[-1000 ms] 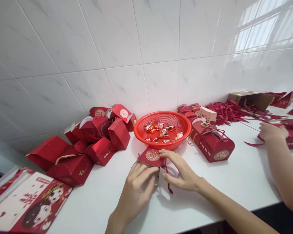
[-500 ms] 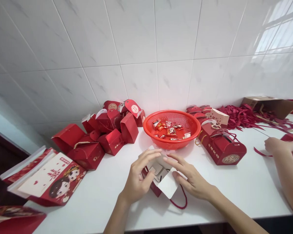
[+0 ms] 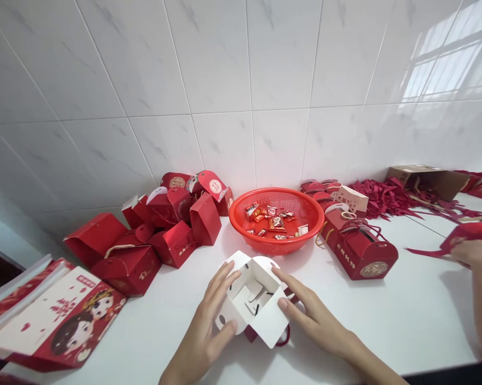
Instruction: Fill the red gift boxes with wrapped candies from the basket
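Observation:
An open gift box (image 3: 269, 322) stands on the white table in front of me, its white flaps spread and its white inside showing slots and folded tabs. Red card and a red cord show beneath its near edge. My left hand (image 3: 206, 327) grips the box from the left, fingers on the far-left flap and thumb on the near-left one. From the right, my right hand (image 3: 315, 310) presses its fingers and thumb against the right-hand flaps. Just behind the box sits a red plastic basket (image 3: 241, 227) with wrapped candies (image 3: 276, 222) inside.
Several red boxes (image 3: 132, 267) crowd the left, with cartoon-printed boxes (image 3: 60, 315) nearer me. Closed red boxes (image 3: 359, 246) stand right of the basket. Dark red ribbons (image 3: 385, 198) and a cardboard carton (image 3: 421, 174) lie farther right. Another person's hand (image 3: 475, 254) handles a red item there.
The box's flaps have been spread outward, so its inside shows more fully. My hands have moved slightly apart. The other person's hand has shifted with the red item, and the view has tilted.

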`<state>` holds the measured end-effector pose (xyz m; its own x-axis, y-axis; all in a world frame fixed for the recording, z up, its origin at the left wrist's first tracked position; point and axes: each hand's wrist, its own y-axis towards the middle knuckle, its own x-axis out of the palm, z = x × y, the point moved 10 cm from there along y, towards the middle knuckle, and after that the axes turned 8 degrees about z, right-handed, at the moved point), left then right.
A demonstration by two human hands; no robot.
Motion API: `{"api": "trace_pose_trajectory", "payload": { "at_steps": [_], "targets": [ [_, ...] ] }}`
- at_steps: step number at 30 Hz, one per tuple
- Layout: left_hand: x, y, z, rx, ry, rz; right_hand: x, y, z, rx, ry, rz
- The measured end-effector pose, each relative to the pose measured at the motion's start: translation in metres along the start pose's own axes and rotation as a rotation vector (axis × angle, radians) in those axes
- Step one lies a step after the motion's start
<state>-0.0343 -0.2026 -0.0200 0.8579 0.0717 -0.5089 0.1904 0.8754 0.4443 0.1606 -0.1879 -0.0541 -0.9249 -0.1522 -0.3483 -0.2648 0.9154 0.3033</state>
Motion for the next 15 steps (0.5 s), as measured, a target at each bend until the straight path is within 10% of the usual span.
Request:
{"api": "trace_pose_trajectory", "payload": {
  "at_steps": [8,15],
  "targets": [
    [0.010,0.003,-0.016,-0.023,0.049,0.075,-0.012,0.007,0.000,-0.013,-0.119,-0.016],
    [0.008,-0.010,-0.022,-0.141,0.012,0.391,-0.072,0.046,-0.066,-0.299,-0.387,0.167]
  ]
}}
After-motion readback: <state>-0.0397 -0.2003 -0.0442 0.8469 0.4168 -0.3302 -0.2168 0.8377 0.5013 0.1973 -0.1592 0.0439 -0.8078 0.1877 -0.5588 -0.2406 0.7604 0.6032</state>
